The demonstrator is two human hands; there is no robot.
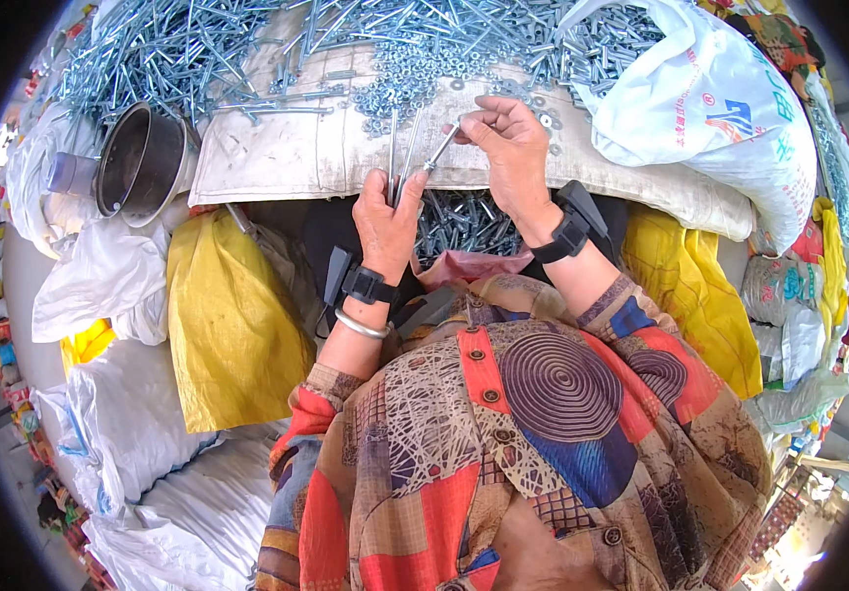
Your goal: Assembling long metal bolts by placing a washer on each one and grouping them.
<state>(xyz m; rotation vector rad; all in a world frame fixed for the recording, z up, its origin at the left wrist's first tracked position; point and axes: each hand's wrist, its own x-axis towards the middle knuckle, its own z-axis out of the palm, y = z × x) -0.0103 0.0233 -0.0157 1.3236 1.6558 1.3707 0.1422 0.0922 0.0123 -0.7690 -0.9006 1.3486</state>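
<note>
While your left hand grasps several slender, silvery metal rods, your right hand pinches one's upper end.

Can see small red lettering, running up at a slant, on the bulging white plastic bag at upper right. Can spot beside it a little circled red mark, a blue-and-orange emblem and larger green characters. Farther right and lower, can make out teal print on a grey wrapped bundle, too small to read
</note>
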